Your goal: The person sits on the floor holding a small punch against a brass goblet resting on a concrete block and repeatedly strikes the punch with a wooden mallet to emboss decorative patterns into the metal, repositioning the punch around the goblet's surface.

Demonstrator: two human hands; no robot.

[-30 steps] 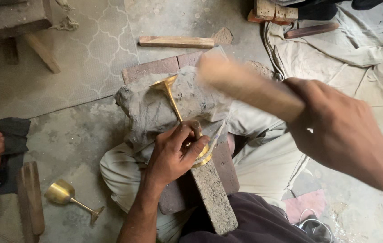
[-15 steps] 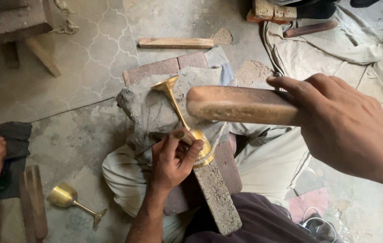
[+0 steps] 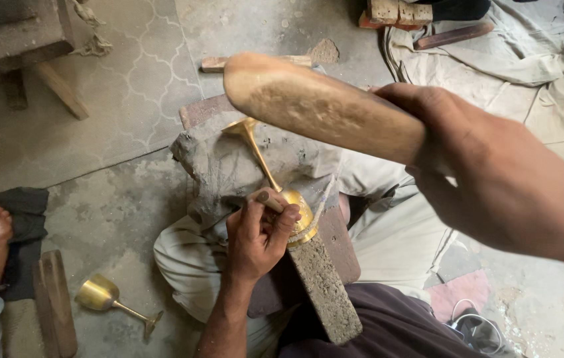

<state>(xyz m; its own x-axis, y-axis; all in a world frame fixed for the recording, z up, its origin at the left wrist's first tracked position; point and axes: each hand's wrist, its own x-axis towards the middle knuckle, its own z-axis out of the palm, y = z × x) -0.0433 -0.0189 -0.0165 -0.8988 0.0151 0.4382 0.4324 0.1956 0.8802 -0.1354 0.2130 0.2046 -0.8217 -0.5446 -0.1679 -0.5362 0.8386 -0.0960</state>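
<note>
Over stone block (image 3: pixel 229 166), right hand (image 3: pixel 494 179) gripping mallet (image 3: pixel 321 109) has swung nearer; left hand (image 3: pixel 258 238) still clasps goblet (image 3: pixel 282 192).

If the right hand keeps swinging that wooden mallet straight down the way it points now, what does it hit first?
Most likely the brass goblet, lying on the grey stone block and held by the left hand. The right hand holds the wooden mallet raised above it. Depth is unclear, so it could hit the block instead.

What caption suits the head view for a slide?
Left hand steadies a brass goblet on a stone block; right hand raises a wooden mallet.
</note>
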